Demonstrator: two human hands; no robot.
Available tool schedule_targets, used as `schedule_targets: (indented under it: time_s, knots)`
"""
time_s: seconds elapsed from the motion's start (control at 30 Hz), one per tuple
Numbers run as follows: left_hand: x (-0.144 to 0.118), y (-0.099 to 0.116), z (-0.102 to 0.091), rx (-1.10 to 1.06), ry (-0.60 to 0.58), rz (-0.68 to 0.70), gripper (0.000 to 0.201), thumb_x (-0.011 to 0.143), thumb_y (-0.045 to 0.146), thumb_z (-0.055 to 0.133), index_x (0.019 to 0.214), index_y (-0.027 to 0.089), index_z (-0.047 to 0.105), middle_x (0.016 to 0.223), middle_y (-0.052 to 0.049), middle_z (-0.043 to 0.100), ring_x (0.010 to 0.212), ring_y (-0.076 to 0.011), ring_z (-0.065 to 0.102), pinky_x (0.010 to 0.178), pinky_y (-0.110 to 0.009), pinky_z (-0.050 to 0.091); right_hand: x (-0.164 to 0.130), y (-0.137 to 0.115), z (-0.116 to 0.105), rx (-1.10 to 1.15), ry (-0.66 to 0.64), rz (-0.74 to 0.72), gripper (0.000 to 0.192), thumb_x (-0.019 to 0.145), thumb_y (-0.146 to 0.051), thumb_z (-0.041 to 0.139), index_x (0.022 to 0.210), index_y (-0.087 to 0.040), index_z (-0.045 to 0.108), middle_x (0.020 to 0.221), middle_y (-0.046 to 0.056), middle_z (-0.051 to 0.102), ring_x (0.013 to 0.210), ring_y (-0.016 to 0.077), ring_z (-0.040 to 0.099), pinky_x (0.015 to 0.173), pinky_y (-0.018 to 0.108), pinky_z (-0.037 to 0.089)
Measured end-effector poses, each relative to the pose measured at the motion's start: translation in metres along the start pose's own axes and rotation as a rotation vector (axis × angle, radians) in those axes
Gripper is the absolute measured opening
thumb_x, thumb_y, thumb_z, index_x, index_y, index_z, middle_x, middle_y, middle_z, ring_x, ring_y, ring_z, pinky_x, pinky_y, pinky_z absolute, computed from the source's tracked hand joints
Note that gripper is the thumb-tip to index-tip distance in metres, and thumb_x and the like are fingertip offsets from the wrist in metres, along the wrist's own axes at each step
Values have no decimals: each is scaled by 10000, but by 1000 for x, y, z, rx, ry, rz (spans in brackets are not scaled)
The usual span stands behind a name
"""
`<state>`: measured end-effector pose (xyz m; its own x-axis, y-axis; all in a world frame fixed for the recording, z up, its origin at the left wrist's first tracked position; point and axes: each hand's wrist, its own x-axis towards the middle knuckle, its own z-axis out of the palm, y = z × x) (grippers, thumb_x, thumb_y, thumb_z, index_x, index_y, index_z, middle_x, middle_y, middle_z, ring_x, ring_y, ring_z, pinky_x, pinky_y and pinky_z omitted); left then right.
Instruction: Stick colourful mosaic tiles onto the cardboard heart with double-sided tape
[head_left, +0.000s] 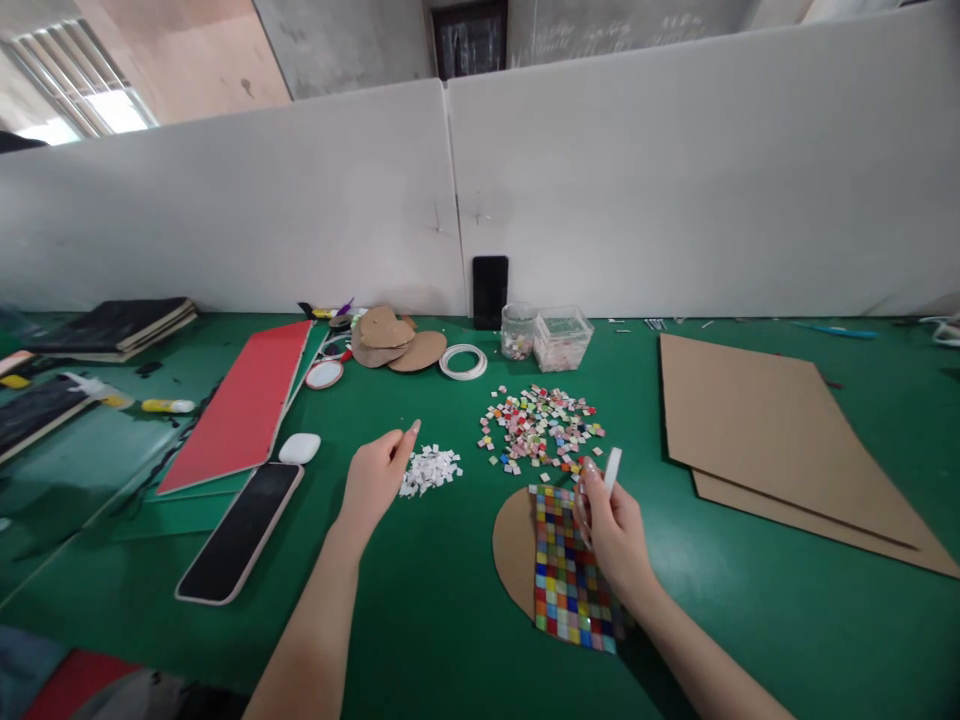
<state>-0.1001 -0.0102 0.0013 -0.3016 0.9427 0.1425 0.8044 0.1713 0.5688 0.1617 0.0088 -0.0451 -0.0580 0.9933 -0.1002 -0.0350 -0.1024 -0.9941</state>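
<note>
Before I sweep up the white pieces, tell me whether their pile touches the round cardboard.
Apart. The head view shows bare green table plainly between the white pile and the left edge of the round cardboard.

- Soft, even light is given; the barred window [79, 80] at upper left is overexposed.
- A pale sheen is spread over the green table [420, 610] at left.
- Dark shadow is cast below the right hand [619, 540].
- Outer edges are stretched and, seemingly, blurred.
</note>
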Motion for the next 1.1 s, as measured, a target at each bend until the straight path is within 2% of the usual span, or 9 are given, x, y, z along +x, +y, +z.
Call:
schedule_targets:
  time_s: [0.07,0.17,0.3,0.4,0.5,0.67,0.87,1.0,1.1]
  knots:
    - [0,0,2,8,-49,31,399,868,413,367,553,212,229,463,68,217,402,-99,285,436,-229,213,0,0,0,-4,-6,1,406,855,-503,402,580,-207,359,451,-75,320,383,72,277,362,222,220]
    - [0,1,3,-10,-86,67,274,852,381,408,651,221,314,539,67,315,465,-103,350,459,-213,248,1,1,-1,-22,-10,-5,399,853,-504,406,591,-205,368,458,-74,326,390,73,281,366,220,221]
    - [1,1,3,-52,-70,57,125,847,346,417,831,234,362,593,67,414,510,-112,433,492,-206,292,1,4,-3,-16,-7,0,393,841,-507,426,596,-203,378,470,-70,333,395,73,285,359,220,224]
    - [0,1,4,-86,-100,61,183,863,337,387,1016,238,366,588,68,452,497,-120,461,499,-209,301,2,5,-3,-5,2,10,403,829,-520,433,589,-203,372,465,-70,332,391,71,282,351,217,221]
    - [0,2,4,-67,-145,57,302,881,355,338,1159,238,354,506,82,387,429,-125,415,460,-209,256,3,5,-2,-16,5,6,406,831,-518,430,582,-205,360,458,-72,329,391,70,278,356,216,218]
    - [0,1,6,-32,-129,40,306,876,366,340,1140,228,405,449,95,257,390,-122,335,444,-209,218,2,5,-1,-42,-4,-4,401,848,-503,410,583,-205,366,457,-68,336,392,72,288,363,221,217]
    - [1,1,10,-38,-179,59,317,827,290,395,1138,234,421,622,57,341,529,-120,415,518,-208,305,2,7,-2,-61,5,-20,394,842,-506,419,591,-206,367,463,-67,335,400,75,290,370,222,221]
    - [1,0,12,-64,-191,72,298,815,266,391,1105,219,442,580,73,278,511,-117,385,537,-209,312,3,9,-3,-68,8,-20,393,847,-503,411,593,-208,360,458,-70,329,397,75,289,375,223,217]
    - [2,0,11,-98,-189,64,307,782,208,398,1083,221,454,578,74,296,523,-114,387,554,-205,323,3,9,-3,-78,-3,-27,392,854,-497,403,594,-206,361,465,-69,327,403,74,293,383,223,220]
